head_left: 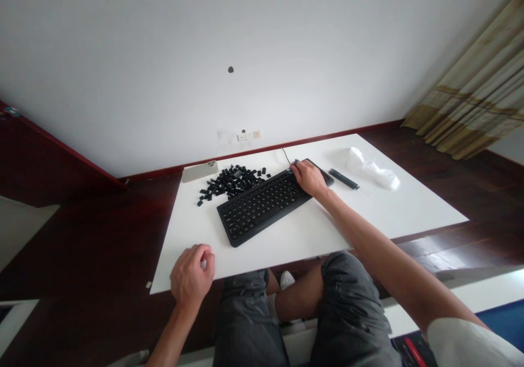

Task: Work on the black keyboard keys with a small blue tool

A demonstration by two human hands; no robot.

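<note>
Left end of the white table: left hand rests at the near edge, fingers curled into a loose fist with the thumb by the forefinger, no object showing in it. Beyond it, near the far edge, a phone lies with its lens cluster up; no logo legible. Next, a heap of loose black keycaps, just behind the keyboard; no legends readable at this range. Keyboard lies aslant mid-table, its left end nearer the person; pale marks show at the key positions, none readable as letters, and no brand. Right hand is over its far right part, fingertips gathered at a small blue piece; too small to tell whether it is truly pinched. Step in hand, by judgement: close fingertip work at that corner; the next move calls for a precise grip, with the keyboard kept from sliding. A thin black cable runs behind the fingertips. Further right: a dark strip, then crumpled clear plastic, both without readable labels.
</note>
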